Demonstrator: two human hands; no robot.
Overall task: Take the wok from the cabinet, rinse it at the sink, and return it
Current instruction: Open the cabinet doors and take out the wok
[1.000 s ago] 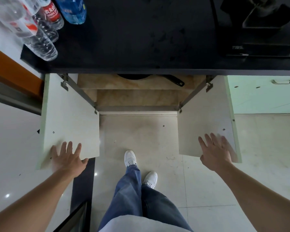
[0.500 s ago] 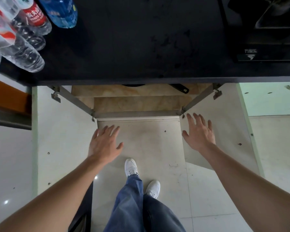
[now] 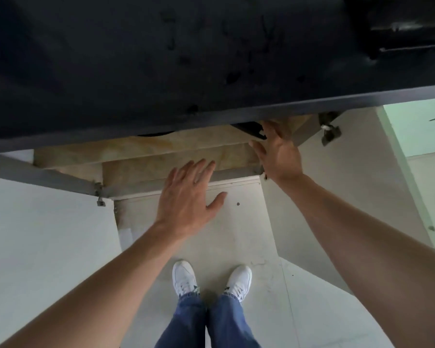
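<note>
Head view: looking straight down past the front edge of the dark surface [image 3: 186,59] into the open cabinet [image 3: 161,148].
Wok [image 3: 156,134]: on the upper shelf, almost wholly hidden under the surface's lip; only a thin dark arc of rim visible.
Wok handle [image 3: 245,128]: dark bar running from the bowl toward the cabinet's right side, long axis roughly left to right and angled slightly forward.
Right hand [image 3: 279,153]: the nearer one, just beside the handle's free end, fingers stretched and spread, thumb out, holding nothing; contact with the handle impossible to tell.
Left hand [image 3: 187,197]: lower and further left, in front of the lower shelf edge, flat and wide, empty, well short of the bowl.
Key relation: handle lies up and left of the right palm, so probably a short reach in and a curl round it; bowl's rim left for the left hand to steady.
Cabinet contents: nothing but the wok visible on the shelves; deeper interior hidden.
Doors: left door [image 3: 48,234] and right door [image 3: 337,192] both swung wide.
Risk: low lip overhead, tight clearance for lifting out.
</note>
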